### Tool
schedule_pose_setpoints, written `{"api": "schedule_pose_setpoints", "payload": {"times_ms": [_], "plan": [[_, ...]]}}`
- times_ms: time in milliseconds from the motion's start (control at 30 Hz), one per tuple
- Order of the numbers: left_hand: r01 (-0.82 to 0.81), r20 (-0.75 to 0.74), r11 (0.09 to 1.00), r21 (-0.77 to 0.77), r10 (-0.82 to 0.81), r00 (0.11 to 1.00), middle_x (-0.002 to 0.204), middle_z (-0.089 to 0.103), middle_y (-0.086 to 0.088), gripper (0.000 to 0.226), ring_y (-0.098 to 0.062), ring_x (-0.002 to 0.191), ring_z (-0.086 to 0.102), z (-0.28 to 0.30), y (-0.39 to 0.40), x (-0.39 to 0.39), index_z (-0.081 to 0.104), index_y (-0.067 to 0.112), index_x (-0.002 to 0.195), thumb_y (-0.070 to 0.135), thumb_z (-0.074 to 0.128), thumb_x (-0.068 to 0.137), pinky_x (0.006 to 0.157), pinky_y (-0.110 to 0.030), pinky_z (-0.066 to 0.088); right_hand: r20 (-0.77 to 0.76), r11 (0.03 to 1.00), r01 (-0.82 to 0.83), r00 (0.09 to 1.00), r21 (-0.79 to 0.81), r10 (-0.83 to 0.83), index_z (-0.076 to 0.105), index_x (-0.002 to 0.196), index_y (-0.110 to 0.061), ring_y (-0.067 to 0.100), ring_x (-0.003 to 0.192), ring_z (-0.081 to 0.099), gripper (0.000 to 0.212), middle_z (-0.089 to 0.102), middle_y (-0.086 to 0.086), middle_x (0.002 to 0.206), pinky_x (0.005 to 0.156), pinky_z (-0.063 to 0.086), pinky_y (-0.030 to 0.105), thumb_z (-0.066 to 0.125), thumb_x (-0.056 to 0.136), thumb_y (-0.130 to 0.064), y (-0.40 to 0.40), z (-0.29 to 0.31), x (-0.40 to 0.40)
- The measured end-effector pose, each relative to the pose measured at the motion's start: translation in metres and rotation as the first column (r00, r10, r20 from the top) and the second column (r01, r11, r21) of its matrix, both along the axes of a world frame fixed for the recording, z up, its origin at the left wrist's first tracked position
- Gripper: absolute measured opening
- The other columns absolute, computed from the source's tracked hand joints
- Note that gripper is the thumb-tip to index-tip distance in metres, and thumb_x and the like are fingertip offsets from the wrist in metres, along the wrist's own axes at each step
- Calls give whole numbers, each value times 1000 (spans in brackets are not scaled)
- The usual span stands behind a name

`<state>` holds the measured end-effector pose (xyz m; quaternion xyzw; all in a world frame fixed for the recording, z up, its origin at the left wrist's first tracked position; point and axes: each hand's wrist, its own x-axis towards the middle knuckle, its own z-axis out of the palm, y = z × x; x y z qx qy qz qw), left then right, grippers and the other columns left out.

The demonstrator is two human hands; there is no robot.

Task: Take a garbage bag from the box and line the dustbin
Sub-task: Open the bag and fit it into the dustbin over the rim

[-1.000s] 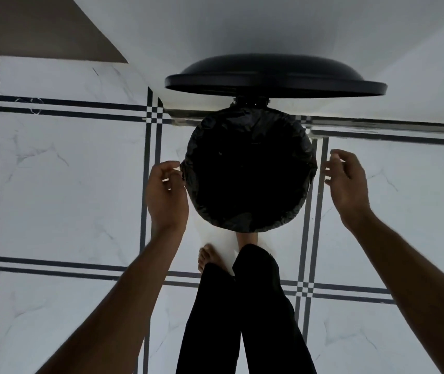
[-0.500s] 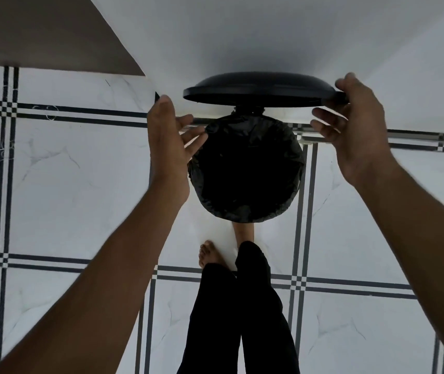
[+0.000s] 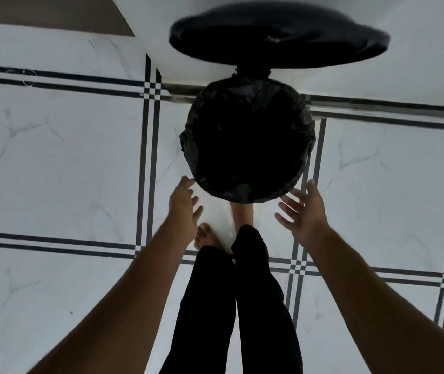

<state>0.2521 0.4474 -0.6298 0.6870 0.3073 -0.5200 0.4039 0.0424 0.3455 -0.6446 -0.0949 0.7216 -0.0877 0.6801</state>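
Observation:
A round dustbin stands on the floor against the wall, its mouth covered by a black garbage bag (image 3: 248,141) folded over the rim. Its black lid (image 3: 277,36) is raised behind it and looks blurred. My left hand (image 3: 184,209) hovers just below the bin's lower left edge with fingers apart, holding nothing. My right hand (image 3: 303,209) hovers by the lower right edge, also spread and empty. Neither hand touches the bag. One of my bare feet (image 3: 242,211) is under the bin's front; the bag box is not in view.
White marble floor tiles (image 3: 61,163) with black striped borders surround the bin. A white wall (image 3: 417,63) runs behind it, and a brown surface (image 3: 48,12) fills the top left corner. My legs in black trousers (image 3: 231,306) stand just in front of the bin.
Both hands dropped from the lid's level to the bin's lower front edge. The right hand let go of the lid, which now looks blurred and tilted.

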Motion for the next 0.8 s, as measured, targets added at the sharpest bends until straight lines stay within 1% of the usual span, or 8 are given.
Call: {"api": "schedule_pose_setpoints", "payload": {"times_ms": [67,133,233,333,467,633,700,800], "plan": [[-58,-77,995,-77,52,996,139,52,-4,46,-23,129,48,-11,8,-9,50,16,139,42,34,104,111,-42,37,98,998,59,993,-10,-58,56,130,-16,26,115,64,57,66,10,123,103,49,46,42,97,-60,5,-4,5],[-125,-119,984,-126,110,987,139,55,-9,50,-24,122,54,-19,9,-17,50,13,137,46,31,104,110,-43,39,126,987,161,979,-19,-157,58,126,-14,27,113,66,54,67,12,122,97,54,43,45,97,-58,8,-11,10],[-198,-152,969,-145,176,973,134,59,-12,57,-25,117,58,-24,6,-22,50,11,136,52,32,101,108,-44,42,139,963,268,954,-14,-264,61,115,-12,27,114,65,51,66,11,121,95,53,44,47,96,-57,5,-18,14],[-264,-163,952,-156,239,957,131,59,-13,58,-28,118,59,-28,3,-22,50,13,136,56,34,99,106,-45,45,136,954,298,946,-15,-293,62,118,-12,27,116,64,53,66,10,125,102,49,48,46,95,-57,1,-23,18],[-286,-154,948,-141,264,952,128,59,-14,58,-28,118,58,-32,2,-18,52,10,132,54,33,100,106,-44,45,105,933,358,930,-39,-352,60,115,-12,25,108,68,50,68,9,123,100,50,44,47,94,-55,-4,-26,14],[-251,-186,958,-136,225,957,110,66,-13,52,-26,104,64,-38,0,-9,55,5,124,47,33,103,105,-43,46,127,956,287,952,-59,-278,62,113,-12,23,101,69,54,69,7,104,95,54,41,48,93,-60,-13,-25,7],[-230,-194,966,-121,205,959,108,66,-12,53,-27,106,64,-38,0,-6,56,5,121,48,33,103,104,-42,47,104,950,303,950,-81,-294,63,108,-8,21,96,69,54,69,5,94,94,55,38,49,94,-58,-19,-24,7],[-94,-57,996,-9,93,994,108,59,-8,36,-22,103,61,-40,-4,0,49,13,116,43,35,103,96,-35,51,78,947,301,953,-117,-293,62,92,-13,13,70,66,39,65,-1,61,78,56,30,50,97,-50,-28,-23,9]]}}
